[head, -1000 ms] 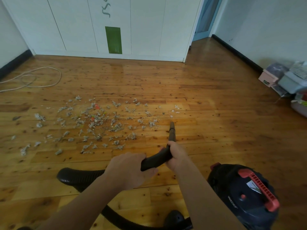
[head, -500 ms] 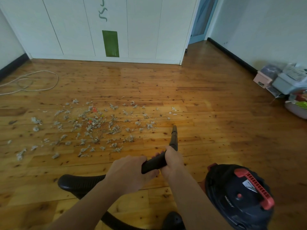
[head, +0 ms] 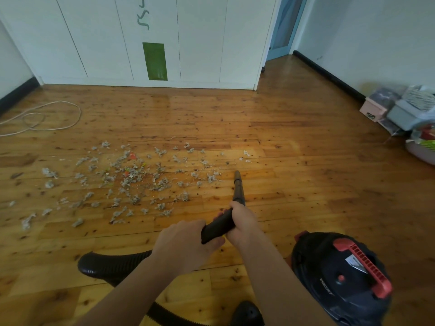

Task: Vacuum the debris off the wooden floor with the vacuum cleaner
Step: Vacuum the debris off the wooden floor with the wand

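Observation:
Grey fluffy debris point(head: 131, 182) with a few coloured bits lies scattered over the wooden floor point(head: 294, 161), left of centre. Both hands hold the black vacuum nozzle tube point(head: 238, 189): my left hand point(head: 186, 245) grips its rear end, my right hand point(head: 242, 222) grips it further forward. The nozzle tip points at the floor just right of the debris patch's right edge. The black ribbed hose point(head: 106, 267) loops behind my left arm. The dark vacuum body with its red handle point(head: 341, 278) stands at lower right.
White cabinet doors point(head: 146, 43) close off the far side, with a blue door point(head: 284, 27) at their right. A white cable point(head: 47, 118) coils on the floor at far left. Boxes and a basket point(head: 404, 109) sit against the right wall.
The nozzle and both hands have stayed almost in place beside the debris; the view shifted slightly. The debris patch looks unchanged.

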Demonstrator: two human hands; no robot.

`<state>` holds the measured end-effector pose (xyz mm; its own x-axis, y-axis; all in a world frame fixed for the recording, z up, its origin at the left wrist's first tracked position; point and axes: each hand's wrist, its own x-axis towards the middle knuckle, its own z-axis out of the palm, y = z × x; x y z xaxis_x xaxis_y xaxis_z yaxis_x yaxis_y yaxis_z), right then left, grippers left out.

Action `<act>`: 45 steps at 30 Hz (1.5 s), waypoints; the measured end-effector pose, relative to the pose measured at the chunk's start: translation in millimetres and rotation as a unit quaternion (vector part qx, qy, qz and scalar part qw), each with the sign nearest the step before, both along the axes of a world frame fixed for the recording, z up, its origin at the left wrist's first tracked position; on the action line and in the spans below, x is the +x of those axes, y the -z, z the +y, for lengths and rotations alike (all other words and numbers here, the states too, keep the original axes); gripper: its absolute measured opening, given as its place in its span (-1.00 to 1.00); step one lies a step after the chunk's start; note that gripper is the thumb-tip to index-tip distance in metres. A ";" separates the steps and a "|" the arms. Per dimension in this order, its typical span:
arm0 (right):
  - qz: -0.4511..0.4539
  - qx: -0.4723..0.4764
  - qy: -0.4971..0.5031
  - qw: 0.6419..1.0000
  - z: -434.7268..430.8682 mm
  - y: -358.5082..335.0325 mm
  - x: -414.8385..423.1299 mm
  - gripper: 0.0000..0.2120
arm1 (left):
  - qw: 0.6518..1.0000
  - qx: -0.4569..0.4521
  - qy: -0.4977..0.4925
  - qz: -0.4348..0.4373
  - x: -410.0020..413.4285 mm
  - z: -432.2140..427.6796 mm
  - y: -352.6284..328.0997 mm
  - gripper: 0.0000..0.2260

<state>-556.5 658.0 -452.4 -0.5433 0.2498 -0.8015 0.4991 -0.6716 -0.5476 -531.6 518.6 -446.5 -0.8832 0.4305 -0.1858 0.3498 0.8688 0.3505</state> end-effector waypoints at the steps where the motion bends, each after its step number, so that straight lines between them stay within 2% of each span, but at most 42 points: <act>1: 0.000 -0.001 0.002 1.000 0.6 1.5 -2.2 -0.89 | 1.000 -0.003 -0.002 0.000 -1.5 1.1 1.1 -0.66; 6: 0.006 -0.015 0.005 1.000 6.7 11.5 -13.2 -0.91 | 1.000 0.000 -0.011 0.017 -8.4 7.2 5.6 -0.71; 10: 0.018 -0.023 0.019 0.999 14.4 16.6 -20.9 -0.81 | 0.999 -0.003 -0.007 0.043 -13.2 5.5 8.8 -0.71; 16: 0.026 -0.025 0.025 0.999 26.6 22.6 -31.4 -0.75 | 0.999 -0.025 -0.023 -0.005 -34.3 1.5 8.1 -0.66; 22: 0.044 -0.022 0.054 0.997 34.4 27.9 -39.3 -0.79 | 1.000 -0.022 -0.005 0.011 -44.4 12.5 17.7 -0.66; 31: 0.053 -0.013 0.041 0.998 46.8 30.5 -42.6 -0.91 | 0.999 -0.032 0.006 0.017 -61.3 23.4 30.6 -0.65; 35: 0.044 -0.008 0.030 0.999 51.1 31.3 -46.1 -0.76 | 0.999 -0.035 0.015 0.023 -66.9 26.6 32.5 -0.65; 45: 0.037 -0.004 0.045 0.998 59.5 36.1 -60.6 -0.73 | 0.998 -0.054 0.026 0.025 -86.1 42.5 40.0 -0.64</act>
